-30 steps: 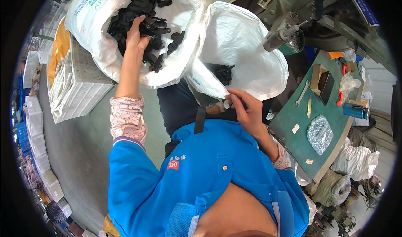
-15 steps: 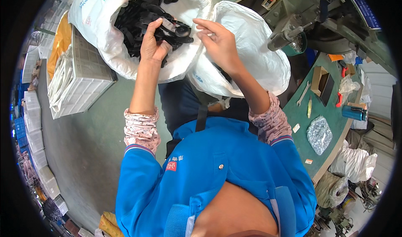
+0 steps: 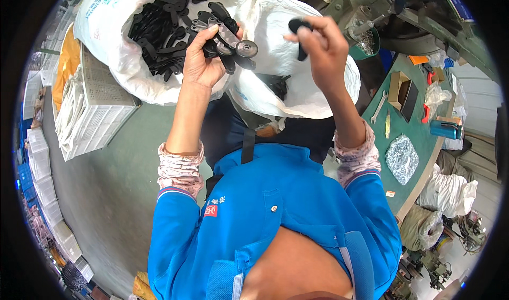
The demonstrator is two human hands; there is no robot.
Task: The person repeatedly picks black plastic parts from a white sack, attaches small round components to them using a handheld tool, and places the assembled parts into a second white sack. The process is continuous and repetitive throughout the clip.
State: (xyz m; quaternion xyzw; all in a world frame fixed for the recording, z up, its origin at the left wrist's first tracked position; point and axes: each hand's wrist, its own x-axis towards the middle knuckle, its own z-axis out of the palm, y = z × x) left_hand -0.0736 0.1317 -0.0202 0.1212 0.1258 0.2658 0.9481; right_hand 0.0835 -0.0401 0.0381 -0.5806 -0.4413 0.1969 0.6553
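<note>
Left of the green bench [image 3: 405,198], the left hand [image 3: 204,69] clasps a bunch of black parts [image 3: 228,37] and the right hand [image 3: 327,48] pinches a single part [image 3: 300,25], all likely light, stiff and slick, best taken by the flat middle.

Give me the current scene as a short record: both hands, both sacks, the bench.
Left hand: holding a bunch of black parts
Right hand: blurred, holding one black part above the right sack
Left sack: white, open, with a black pile inside
Right sack: white, open, a smaller black heap visible
Bench: green top, with wrench and clear bag
</note>
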